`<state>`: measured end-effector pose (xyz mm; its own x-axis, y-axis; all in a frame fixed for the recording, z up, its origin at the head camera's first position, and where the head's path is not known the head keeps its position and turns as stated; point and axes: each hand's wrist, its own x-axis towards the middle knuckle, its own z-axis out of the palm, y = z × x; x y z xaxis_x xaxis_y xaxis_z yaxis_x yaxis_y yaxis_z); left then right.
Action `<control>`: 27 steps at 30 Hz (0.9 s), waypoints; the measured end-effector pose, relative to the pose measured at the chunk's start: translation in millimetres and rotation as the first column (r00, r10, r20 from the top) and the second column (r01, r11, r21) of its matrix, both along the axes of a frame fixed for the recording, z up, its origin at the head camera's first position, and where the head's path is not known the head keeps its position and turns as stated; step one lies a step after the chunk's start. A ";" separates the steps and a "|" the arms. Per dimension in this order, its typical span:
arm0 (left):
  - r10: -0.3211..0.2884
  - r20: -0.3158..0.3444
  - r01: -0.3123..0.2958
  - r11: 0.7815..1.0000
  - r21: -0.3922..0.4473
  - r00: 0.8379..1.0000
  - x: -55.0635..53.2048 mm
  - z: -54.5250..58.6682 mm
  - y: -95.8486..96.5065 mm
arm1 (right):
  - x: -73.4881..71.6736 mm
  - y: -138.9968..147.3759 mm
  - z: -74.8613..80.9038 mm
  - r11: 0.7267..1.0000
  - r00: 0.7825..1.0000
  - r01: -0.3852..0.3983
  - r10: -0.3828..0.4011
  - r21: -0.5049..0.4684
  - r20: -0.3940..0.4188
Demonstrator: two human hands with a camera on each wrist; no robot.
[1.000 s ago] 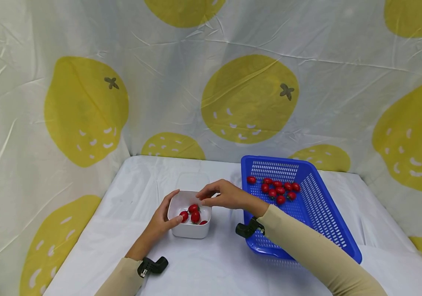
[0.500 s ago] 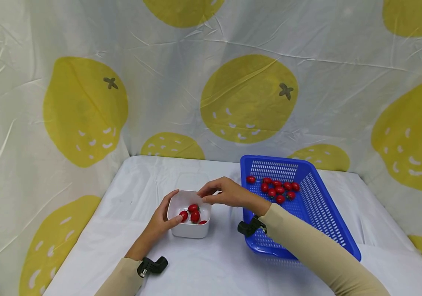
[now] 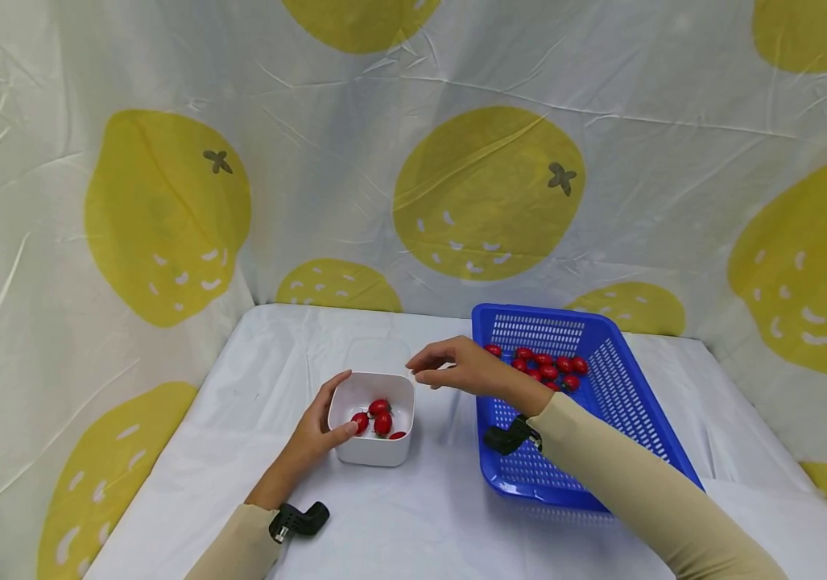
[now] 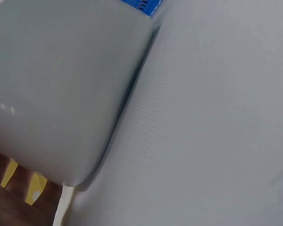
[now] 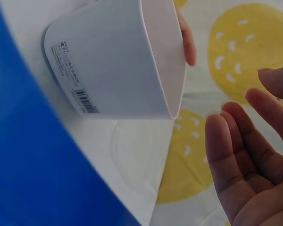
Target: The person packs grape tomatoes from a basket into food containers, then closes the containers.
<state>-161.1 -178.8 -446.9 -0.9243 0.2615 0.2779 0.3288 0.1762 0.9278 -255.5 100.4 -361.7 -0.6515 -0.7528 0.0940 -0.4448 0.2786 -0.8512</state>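
My left hand [image 3: 312,431] grips a white square plastic container [image 3: 374,454] from its left side, thumb over the near rim and fingers along the far wall. Several cherry tomatoes [image 3: 382,424] lie in the bottom of it. In the right wrist view the container's wall [image 5: 108,61] carries printed text and a barcode. My right hand [image 3: 467,369] hovers just right of the container, between it and the blue basket [image 3: 538,330]. Its fingers [image 5: 219,141] are loosely bent, with thumb apart and nothing between them. Container wall fills much of the left wrist view.
Several more cherry tomatoes [image 3: 547,371] sit toward the back of the basket, partly behind my right wrist. A clear, rounded lid [image 3: 377,351] lies flat behind the container. White cloth [image 3: 413,532] covers the table, and a lemon-print curtain [image 3: 326,193] hangs at the back.
My right hand has moved from over the container's right rim up and to the right, away from it. The left hand and container have stayed put.
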 end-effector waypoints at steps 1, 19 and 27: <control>-0.002 -0.001 0.002 1.000 0.001 1.000 -0.1 0.2 0.1 | -1.2 1.9 -0.5 1.000 1.000 0.009 -0.009 -0.001 0.003; -0.013 0.003 0.013 1.000 0.027 1.000 -1.9 -3.6 0.0 | -14.1 40.0 -4.5 0.988 0.988 0.150 -0.147 0.047 -0.053; 0.007 -0.001 -0.007 1.000 0.009 1.000 -1.1 -2.9 -0.4 | -28.5 58.6 -9.5 0.965 0.964 0.264 -0.264 -0.010 -0.022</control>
<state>-162.2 -179.2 -449.8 -0.9257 0.2529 0.2813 0.3287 0.1698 0.9291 -283.9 159.0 -371.2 -0.8246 -0.5537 0.1161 -0.3757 0.3825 -0.8442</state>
